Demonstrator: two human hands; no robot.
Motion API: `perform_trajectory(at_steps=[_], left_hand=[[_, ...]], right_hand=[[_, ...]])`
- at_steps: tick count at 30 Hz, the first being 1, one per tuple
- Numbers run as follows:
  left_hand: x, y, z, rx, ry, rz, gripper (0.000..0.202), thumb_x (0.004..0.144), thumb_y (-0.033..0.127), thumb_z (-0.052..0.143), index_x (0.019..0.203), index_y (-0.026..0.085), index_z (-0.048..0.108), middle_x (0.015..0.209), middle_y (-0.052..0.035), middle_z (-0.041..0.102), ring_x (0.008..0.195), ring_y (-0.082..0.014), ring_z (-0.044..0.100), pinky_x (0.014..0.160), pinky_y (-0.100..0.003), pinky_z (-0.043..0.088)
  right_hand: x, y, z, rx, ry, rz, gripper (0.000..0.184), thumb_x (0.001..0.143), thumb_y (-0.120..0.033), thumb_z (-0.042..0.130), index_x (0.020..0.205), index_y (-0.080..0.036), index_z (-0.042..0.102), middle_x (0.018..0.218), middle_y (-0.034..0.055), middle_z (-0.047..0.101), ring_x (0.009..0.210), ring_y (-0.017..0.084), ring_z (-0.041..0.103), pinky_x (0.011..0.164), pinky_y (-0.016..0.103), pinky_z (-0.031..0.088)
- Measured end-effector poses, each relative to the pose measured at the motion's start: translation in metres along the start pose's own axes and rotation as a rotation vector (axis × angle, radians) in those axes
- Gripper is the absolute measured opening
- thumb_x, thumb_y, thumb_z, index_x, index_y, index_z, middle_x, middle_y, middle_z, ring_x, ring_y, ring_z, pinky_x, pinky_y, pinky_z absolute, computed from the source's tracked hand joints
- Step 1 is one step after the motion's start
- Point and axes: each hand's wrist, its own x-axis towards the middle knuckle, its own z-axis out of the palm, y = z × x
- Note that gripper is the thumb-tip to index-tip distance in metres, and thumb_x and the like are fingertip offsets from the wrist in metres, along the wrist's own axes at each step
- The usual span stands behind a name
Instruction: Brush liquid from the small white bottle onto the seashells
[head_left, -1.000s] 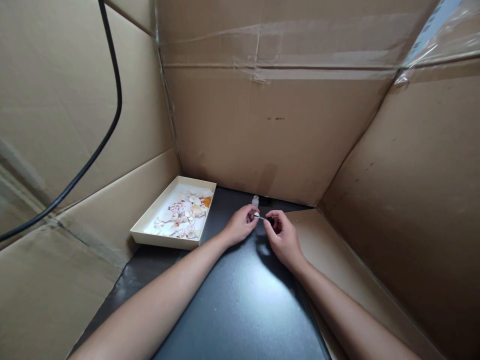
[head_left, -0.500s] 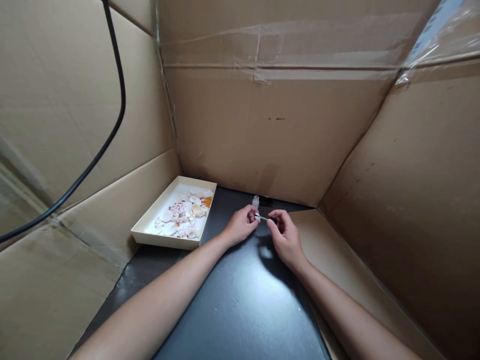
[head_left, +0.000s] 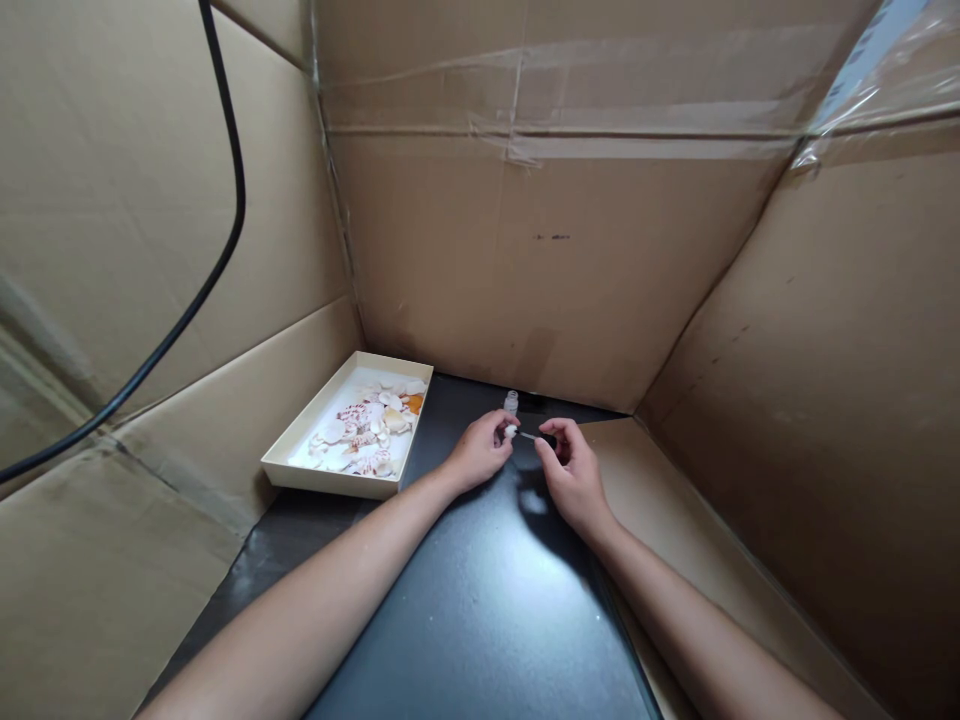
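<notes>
My left hand [head_left: 480, 452] is closed, pinching a small white shell [head_left: 510, 431] at its fingertips. My right hand [head_left: 571, 475] is closed on a thin brush with a black cap [head_left: 541, 438], whose tip points at the shell. Both hands hover over a black tabletop [head_left: 480, 600]. Just behind the fingers stands a small clear bottle [head_left: 511, 402], open, near the back cardboard wall.
A cream tray [head_left: 300, 470] with several white and reddish seashells [head_left: 367, 430] lies at the left of the black surface. Cardboard walls [head_left: 555, 250] enclose the space on three sides. A black cable [head_left: 217, 230] hangs across the left wall.
The hands barely moved. The brush tip shifted slightly against the shell held in my left fingers, and my right hand drew a little to the right.
</notes>
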Motion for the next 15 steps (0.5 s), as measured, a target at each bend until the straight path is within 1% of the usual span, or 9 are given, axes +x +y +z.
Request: perform_trajectory(at_steps=[2, 4, 8, 11, 15], left_hand=[[-0.0001, 0.0002, -0.0004, -0.001, -0.008, 0.013, 0.02, 0.076, 0.009, 0.052, 0.094, 0.015, 0.059, 0.076, 0.0005, 0.056, 0.065, -0.0104, 0.046, 0.062, -0.021, 0.037], [0.0, -0.0001, -0.0005, -0.002, -0.017, 0.023, 0.018, 0.077, 0.01, 0.052, 0.094, 0.015, 0.058, 0.076, 0.0004, 0.056, 0.065, -0.0104, 0.046, 0.062, -0.021, 0.037], [-0.0001, -0.0035, 0.0007, -0.005, -0.032, 0.031, 0.019, 0.078, 0.011, 0.052, 0.096, 0.015, 0.056, 0.075, 0.0013, 0.054, 0.063, -0.0099, 0.044, 0.061, -0.021, 0.036], [-0.0002, -0.0065, 0.0021, -0.011, -0.043, 0.03, 0.021, 0.076, 0.009, 0.051, 0.096, 0.015, 0.055, 0.075, 0.0019, 0.053, 0.062, -0.0095, 0.044, 0.06, -0.021, 0.036], [-0.0005, -0.0056, 0.0024, -0.028, -0.036, 0.017, 0.018, 0.077, 0.011, 0.052, 0.094, 0.016, 0.054, 0.072, 0.003, 0.051, 0.06, -0.0091, 0.043, 0.058, -0.021, 0.034]], right_hand=[[-0.0004, -0.0004, 0.0005, 0.017, -0.039, -0.009, 0.019, 0.086, -0.035, 0.054, 0.097, -0.02, 0.053, 0.07, -0.0029, 0.048, 0.06, 0.013, 0.044, 0.057, 0.024, 0.036], [-0.0007, -0.0004, 0.001, -0.013, -0.051, -0.01, 0.019, 0.085, -0.036, 0.055, 0.096, -0.02, 0.054, 0.068, -0.0034, 0.047, 0.059, 0.013, 0.044, 0.056, 0.024, 0.035], [-0.0001, 0.0005, 0.0012, -0.082, -0.032, 0.0, 0.019, 0.084, -0.035, 0.056, 0.095, -0.02, 0.055, 0.067, -0.0034, 0.047, 0.058, 0.013, 0.043, 0.055, 0.024, 0.035], [0.0006, 0.0012, 0.001, -0.094, -0.03, -0.003, 0.018, 0.084, -0.035, 0.055, 0.094, -0.02, 0.056, 0.067, -0.0033, 0.047, 0.059, 0.013, 0.044, 0.056, 0.024, 0.035], [0.0007, 0.0007, 0.0007, -0.098, -0.012, 0.004, 0.019, 0.084, -0.035, 0.056, 0.094, -0.019, 0.056, 0.067, -0.0031, 0.048, 0.059, 0.013, 0.043, 0.056, 0.024, 0.035]])
